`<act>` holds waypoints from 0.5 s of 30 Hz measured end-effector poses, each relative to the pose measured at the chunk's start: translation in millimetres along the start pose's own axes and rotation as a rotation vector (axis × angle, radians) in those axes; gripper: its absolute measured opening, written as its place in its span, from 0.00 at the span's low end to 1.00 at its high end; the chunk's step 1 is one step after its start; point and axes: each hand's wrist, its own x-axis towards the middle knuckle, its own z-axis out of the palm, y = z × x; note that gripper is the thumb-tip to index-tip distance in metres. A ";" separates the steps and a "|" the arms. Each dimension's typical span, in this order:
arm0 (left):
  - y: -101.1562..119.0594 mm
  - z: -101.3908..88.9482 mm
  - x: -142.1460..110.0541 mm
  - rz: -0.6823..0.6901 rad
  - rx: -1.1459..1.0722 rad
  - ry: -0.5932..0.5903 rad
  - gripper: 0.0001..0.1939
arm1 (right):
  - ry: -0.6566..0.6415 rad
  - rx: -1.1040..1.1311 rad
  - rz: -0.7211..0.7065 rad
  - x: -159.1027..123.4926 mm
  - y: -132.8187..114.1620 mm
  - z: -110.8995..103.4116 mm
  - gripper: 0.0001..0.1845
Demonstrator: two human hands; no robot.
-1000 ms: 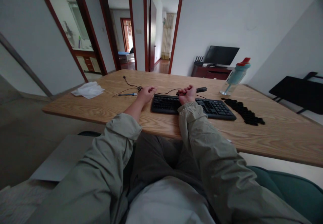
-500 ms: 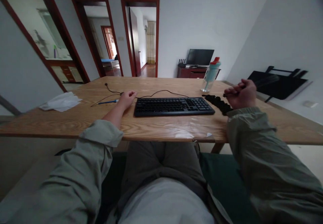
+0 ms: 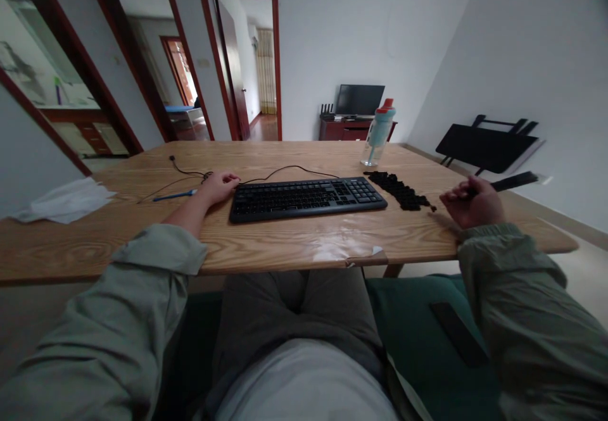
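Observation:
A black keyboard [image 3: 308,199] lies on the wooden table in front of me. At its upper left corner rests my left hand [image 3: 219,187], fingers curled in against the corner. My right hand [image 3: 475,204] is raised above the table's right side, closed round a black brush-like tool [image 3: 515,181]. That tool points right and ends in a pale, blurred tip. Between the keyboard and my right hand lies a spread of small black keycaps [image 3: 399,190], with one small piece apart at its right end.
A water bottle [image 3: 379,133] with a red lid stands behind the keycaps. Left of my left hand lie a thin blue tool [image 3: 175,195], a cable [image 3: 183,171] and white tissue [image 3: 71,199]. A dark flat object [image 3: 458,333] rests on the green seat.
My right hand has moved right, away from over the keycaps, with the black tool in it. My left hand stays at the keyboard corner. The view has turned slightly right.

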 end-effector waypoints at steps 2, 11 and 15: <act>-0.8 -1.1 -0.9 -0.006 -0.012 0.020 0.18 | -0.058 0.029 0.069 2.1 -0.2 -0.4 0.19; 0.4 -4.7 -2.5 -0.009 -0.009 0.070 0.19 | -0.108 -0.939 -0.566 -7.6 -14.0 -30.2 0.04; 0.9 -2.0 0.8 0.002 -0.026 0.055 0.19 | -0.416 -1.252 -0.443 -7.2 -14.1 -41.4 0.03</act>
